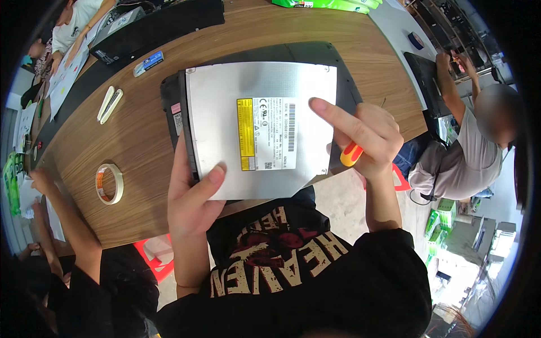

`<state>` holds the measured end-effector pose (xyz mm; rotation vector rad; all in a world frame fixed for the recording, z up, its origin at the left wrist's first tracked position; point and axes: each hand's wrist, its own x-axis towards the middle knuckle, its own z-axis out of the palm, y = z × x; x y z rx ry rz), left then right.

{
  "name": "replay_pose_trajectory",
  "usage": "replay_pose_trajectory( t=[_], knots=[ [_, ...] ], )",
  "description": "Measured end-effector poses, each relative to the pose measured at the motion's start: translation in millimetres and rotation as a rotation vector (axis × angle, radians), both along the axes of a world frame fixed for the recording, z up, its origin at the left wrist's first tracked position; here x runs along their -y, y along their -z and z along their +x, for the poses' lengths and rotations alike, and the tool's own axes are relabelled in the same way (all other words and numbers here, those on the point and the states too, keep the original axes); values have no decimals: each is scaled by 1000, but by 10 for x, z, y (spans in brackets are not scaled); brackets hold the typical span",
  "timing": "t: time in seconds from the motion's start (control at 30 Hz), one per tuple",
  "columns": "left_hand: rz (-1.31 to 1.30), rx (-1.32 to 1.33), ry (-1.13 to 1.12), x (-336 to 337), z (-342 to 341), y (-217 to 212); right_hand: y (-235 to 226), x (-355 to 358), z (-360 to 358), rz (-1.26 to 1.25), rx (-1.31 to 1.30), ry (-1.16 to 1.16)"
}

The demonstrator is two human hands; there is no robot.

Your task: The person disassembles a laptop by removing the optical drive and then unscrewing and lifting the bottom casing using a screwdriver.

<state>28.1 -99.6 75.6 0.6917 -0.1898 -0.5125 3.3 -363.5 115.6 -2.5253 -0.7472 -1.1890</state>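
Note:
A silvery laptop optical disc drive (214,118) with a yellow-and-white label is held up, its flat metal side showing. My left hand (194,208) grips its lower left side, thumb on the metal face and the other fingers hidden behind. My right hand (369,135) is at the drive's right edge, index finger stretched over the face near the label. The other fingers are curled round a screwdriver (351,154) with an orange-and-yellow handle; its shaft is mostly hidden. Behind the drive lies a black laptop body (304,52) on the wooden table, largely covered.
A tape roll (110,184), a white two-armed tool (110,105) and a small blue-and-white packet (149,63) lie to the left. A black computer case (163,32) and green packages (332,4) stand farther back. Other people are at both sides; red stools (155,256) stand below.

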Motion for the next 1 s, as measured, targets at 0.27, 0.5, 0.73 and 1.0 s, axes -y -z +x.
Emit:
replay_pose_trajectory(
  t=[0.27, 0.5, 0.73, 1.0],
  knots=[
    [16, 52, -75, 121, -1, 27, -40, -26, -108, 890, -436, 137],
    [173, 197, -76, 193, 28, 1, 5, -40, -42, 1204, -830, -134],
    [376, 340, -52, 259, 31, 95, -26, -153, -51, 1421, -673, -142],
    [566, 458, 162, 179, -53, 256, 36, 362, -76, 1208, -711, 60]
  ],
)
